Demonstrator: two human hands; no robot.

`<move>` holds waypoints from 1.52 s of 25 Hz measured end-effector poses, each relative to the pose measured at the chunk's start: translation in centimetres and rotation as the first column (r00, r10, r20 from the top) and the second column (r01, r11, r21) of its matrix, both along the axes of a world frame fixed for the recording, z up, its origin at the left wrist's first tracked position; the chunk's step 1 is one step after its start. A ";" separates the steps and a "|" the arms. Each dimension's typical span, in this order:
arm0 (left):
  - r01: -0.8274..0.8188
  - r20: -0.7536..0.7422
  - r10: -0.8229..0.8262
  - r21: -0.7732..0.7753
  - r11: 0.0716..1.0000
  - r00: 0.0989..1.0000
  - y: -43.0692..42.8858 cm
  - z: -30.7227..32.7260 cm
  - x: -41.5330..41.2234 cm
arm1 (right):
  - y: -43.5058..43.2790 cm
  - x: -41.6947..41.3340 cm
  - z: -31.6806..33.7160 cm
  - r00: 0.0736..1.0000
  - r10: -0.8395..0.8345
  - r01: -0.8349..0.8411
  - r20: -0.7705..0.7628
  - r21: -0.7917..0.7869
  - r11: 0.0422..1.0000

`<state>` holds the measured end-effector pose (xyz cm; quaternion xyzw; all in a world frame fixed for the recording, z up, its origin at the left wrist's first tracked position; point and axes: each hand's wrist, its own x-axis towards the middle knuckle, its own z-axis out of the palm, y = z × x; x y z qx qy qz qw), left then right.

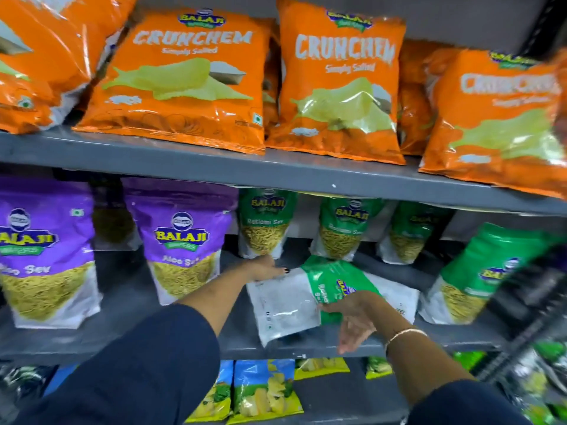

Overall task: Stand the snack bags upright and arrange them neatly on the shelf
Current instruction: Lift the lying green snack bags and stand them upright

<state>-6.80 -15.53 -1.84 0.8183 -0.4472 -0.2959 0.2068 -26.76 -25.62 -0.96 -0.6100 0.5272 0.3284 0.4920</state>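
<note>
Tipping hazard, middle shelf (129,342): I see the fallen green bag (306,296) lying flat just right of the purple bag (181,240). Left hand (266,268) rests open on its far corner; right hand (352,320) fingers grasp its near edge. Slick foil could slip from my grip, toppling the upright green bags (268,223) behind.

the middle shelf (129,305) has bare grey floor at lower left centre, between the two purple bags (46,253) (181,237), wide enough for an arm. at centre, a fallen green bag (331,280) lies across the shelf front, blocking the way to the upright green bags (267,222) behind. the shelf above (276,173) caps headroom.
</note>
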 end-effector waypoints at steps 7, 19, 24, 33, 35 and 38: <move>-0.046 -0.166 0.076 0.175 0.983 0.983 0.2 -0.9 0.2 | 2.5 0.8 -3.4 0.482 -0.706 0.629 0.518 0.357 0.691; -0.321 -0.247 0.256 -0.275 0.907 0.935 3.2 -0.3 0.2 | 1.1 5.1 -0.4 0.389 -0.118 0.596 0.914 -0.151 0.788; -0.319 -0.336 0.221 -0.270 0.908 0.916 4.3 -2.0 0.2 | 1.2 5.7 -0.8 0.558 0.100 0.477 0.824 -0.418 0.773; -0.285 -0.499 0.182 -0.137 0.949 0.847 5.9 -2.0 1.6 | 1.1 4.3 -1.3 0.586 -0.112 0.368 0.803 -0.141 0.919; -0.281 -0.505 0.159 -0.174 0.944 0.848 5.8 -2.7 1.9 | 1.4 4.0 -1.1 0.670 0.090 0.123 0.737 -0.230 0.965; -0.220 -0.512 0.099 -0.182 0.958 0.854 5.8 -2.6 1.4 | 2.2 3.8 -1.1 0.735 0.325 -0.182 0.595 -0.288 0.940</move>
